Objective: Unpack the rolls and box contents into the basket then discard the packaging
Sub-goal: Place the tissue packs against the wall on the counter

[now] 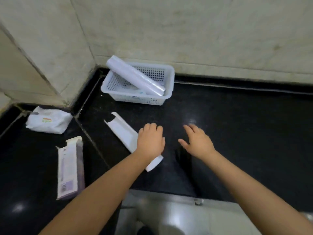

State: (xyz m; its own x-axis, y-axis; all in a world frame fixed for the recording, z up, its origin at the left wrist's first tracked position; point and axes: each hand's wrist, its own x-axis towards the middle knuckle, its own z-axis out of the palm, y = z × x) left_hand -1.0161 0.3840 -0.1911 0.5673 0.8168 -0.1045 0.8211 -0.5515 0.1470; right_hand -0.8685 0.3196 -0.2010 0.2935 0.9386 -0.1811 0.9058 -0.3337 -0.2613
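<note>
A: Item 1, white tray piece (pixel 122 133) on the black counter (pixel 237 124): long axis?

B: Diagonal, far-left to near-right, passing under the left hand (pixel 150 141), which rests on it, fingers curled. Right hand (pixel 198 143): spread, empty, well apart.

A: Basket (pixel 169 82)?

B: Beyond, holding 1 roll (pixel 135 76) slantwise. Left hand likely nearer.

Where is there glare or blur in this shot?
Head view: bright glare spots on the black counter, one just beyond the right hand; wide-angle lens bends the wall lines; the left hand and the long white box under it look slightly soft.
</note>
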